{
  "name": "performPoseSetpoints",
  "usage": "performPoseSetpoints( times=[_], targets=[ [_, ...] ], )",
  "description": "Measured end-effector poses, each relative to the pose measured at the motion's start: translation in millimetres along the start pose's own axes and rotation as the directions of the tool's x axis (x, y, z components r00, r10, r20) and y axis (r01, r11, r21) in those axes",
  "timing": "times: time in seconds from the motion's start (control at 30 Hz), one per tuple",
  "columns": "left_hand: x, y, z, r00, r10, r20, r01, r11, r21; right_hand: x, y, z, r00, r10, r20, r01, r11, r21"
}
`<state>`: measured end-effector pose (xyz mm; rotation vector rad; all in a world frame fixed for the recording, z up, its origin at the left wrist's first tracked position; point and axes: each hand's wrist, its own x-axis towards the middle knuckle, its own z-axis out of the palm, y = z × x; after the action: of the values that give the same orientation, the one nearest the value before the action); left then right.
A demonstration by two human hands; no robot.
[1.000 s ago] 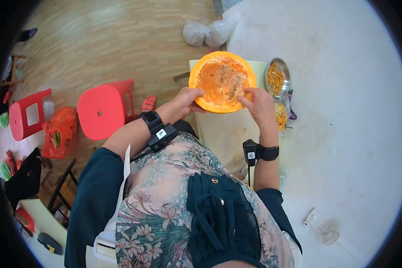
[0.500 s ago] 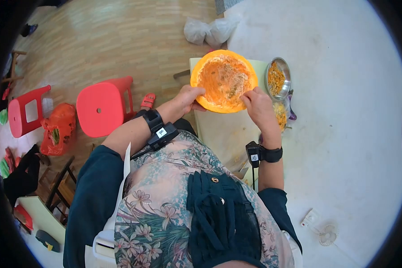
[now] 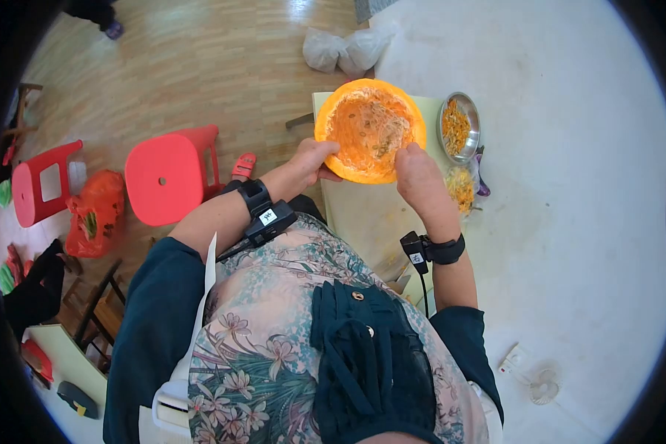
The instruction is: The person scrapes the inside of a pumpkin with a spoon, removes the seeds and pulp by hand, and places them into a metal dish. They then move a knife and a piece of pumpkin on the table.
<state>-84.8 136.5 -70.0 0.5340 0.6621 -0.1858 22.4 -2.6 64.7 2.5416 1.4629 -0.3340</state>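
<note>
A halved pumpkin (image 3: 370,133), its orange hollow full of stringy pulp and seeds, is tipped toward me above the table. My left hand (image 3: 314,160) grips its left edge, thumb on the rim and fingers underneath. At the lower right, my right hand (image 3: 424,177) is closed, with its fingertips at the inner wall beside the pulp. Whatever those fingers hold is hidden. Just right of that hand are a steel bowl (image 3: 476,113) containing orange scraps and a clear plastic bag (image 3: 460,189) with yellow-orange bits.
The pale table (image 3: 362,211) is under the pumpkin. A purple item (image 3: 482,174) lies beside the bag. White bags (image 3: 344,52) sit beyond the table. Red stools (image 3: 164,180) and a red plastic bag (image 3: 96,211) stand on the left. A person's leg (image 3: 96,11) shows at upper left.
My right hand has shifted slightly left and down along the pumpkin's inner edge. The pumpkin has risen slightly in view. A person's leg has come further into view at upper left.
</note>
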Motion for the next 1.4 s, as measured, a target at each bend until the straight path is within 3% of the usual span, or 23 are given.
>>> performPoseSetpoints(
  times=[0.07, 0.27, 0.5, 0.6, 0.7, 0.8, 0.87, 1.0, 1.1, 1.17, 1.2, 1.27, 1.4],
  targets=[
    [0, -1, 0, 1.0, 0.0, -0.02, 0.0, 1.0, -0.003, 1, -5, 1, 0.997, -0.054, -0.06, 0.051, 0.997, -0.052],
    [5, -3, -1, 1.0, -0.007, -0.019, 0.007, 1.0, 0.004, 2, -22, 2, 0.998, -0.047, -0.031, 0.042, 0.988, -0.148],
    [9, -9, -1, 0.999, 0.018, -0.026, -0.018, 1.0, 0.011, 13, -29, 13, 0.999, 0.01, 0.048, -0.004, 0.993, -0.118],
    [8, -11, 1, 0.998, 0.019, -0.066, -0.018, 1.0, 0.017, 13, -30, 22, 0.998, 0.044, -0.036, -0.044, 0.999, -0.017],
    [5, -10, 2, 0.998, 0.028, -0.061, -0.026, 0.999, 0.036, 15, -42, 31, 0.992, -0.013, -0.123, 0.015, 1.0, 0.019],
    [6, -11, 4, 0.997, 0.032, -0.069, -0.031, 0.999, 0.022, 13, -47, 27, 0.989, 0.071, -0.127, -0.06, 0.994, 0.091],
    [8, -15, 5, 0.995, 0.047, -0.091, -0.045, 0.999, 0.021, 11, -41, 27, 0.957, 0.178, -0.229, -0.139, 0.975, 0.175],
    [5, -14, 7, 0.994, 0.073, -0.086, -0.072, 0.997, 0.017, 18, -23, 16, 0.922, 0.201, -0.33, -0.139, 0.969, 0.204],
    [6, -16, 5, 0.997, 0.073, -0.039, -0.07, 0.995, 0.077, 30, -14, 25, 0.925, 0.196, -0.327, -0.15, 0.976, 0.16],
    [9, -19, 6, 0.997, 0.059, -0.057, -0.055, 0.996, 0.071, 38, -12, 41, 0.934, 0.132, -0.333, -0.149, 0.988, -0.027],
    [8, -21, 7, 0.997, 0.064, -0.053, -0.06, 0.995, 0.083, 42, -12, 47, 0.929, 0.138, -0.344, -0.156, 0.988, -0.024],
    [8, -21, 8, 0.995, 0.082, -0.061, -0.079, 0.995, 0.055, 51, -12, 54, 0.949, 0.231, -0.212, -0.258, 0.96, -0.107],
    [3, -17, 11, 0.991, 0.101, -0.083, -0.095, 0.993, 0.076, 64, -13, 58, 0.935, 0.309, -0.171, -0.334, 0.932, -0.141]
  ],
)
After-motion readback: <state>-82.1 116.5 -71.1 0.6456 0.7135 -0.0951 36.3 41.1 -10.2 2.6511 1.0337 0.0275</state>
